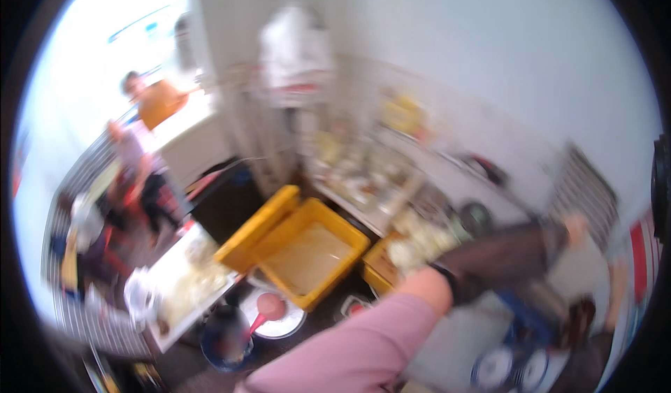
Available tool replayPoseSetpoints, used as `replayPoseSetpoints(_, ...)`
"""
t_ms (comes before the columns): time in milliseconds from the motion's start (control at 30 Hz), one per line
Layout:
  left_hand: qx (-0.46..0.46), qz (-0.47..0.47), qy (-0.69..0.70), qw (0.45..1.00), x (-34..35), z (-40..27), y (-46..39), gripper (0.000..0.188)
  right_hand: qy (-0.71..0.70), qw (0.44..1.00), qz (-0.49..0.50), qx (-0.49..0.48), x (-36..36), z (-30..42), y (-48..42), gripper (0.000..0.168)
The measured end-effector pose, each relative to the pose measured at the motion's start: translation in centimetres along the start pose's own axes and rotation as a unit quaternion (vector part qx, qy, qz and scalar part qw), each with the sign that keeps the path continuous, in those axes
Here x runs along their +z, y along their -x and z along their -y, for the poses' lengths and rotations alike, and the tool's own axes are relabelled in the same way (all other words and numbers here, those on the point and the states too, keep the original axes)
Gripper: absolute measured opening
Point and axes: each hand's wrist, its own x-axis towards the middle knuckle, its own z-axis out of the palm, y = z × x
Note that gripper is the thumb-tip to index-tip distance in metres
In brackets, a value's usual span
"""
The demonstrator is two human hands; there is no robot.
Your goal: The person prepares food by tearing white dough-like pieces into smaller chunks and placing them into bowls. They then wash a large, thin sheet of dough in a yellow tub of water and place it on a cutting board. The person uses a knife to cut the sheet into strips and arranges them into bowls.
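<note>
Motion blur softens the whole view. My left arm, in a pink sleeve with a dark brown oversleeve over the forearm, stretches across to the right. At its end my left hand [576,226] is a small blur beside a grey ribbed panel [587,194]. Further right and lower, my right hand [618,291] reaches up from another dark oversleeve near the picture's rim. Between the two hands shows a pale grey surface [582,270]; whether either hand touches it cannot be made out. The fingers of both hands are too blurred to read.
A yellow plastic tub [341,283] holds cloudy liquid. Near it are a pink dipper [271,307], a dark blue bucket [225,359] and a white table [170,335] bearing pale food. A loaded shelf [361,209] lines the wall. Two people [141,146] are at the left by the window.
</note>
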Motion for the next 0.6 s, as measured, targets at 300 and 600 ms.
replayPoseSetpoints(300, -0.078, 0.105, 0.317, 0.939, -10.4, -3.2, 4.9, 0.024, 0.061, 0.997, 0.019, 0.032, -2.9, 9.1, 4.9, 0.027)
replayPoseSetpoints(600, -0.197, 0.146, 0.296, 0.923, -9.8, -5.0, 4.9, 0.022, 0.036, 0.996, 0.028, 0.081, -2.6, 10.5, 7.4, 0.029)
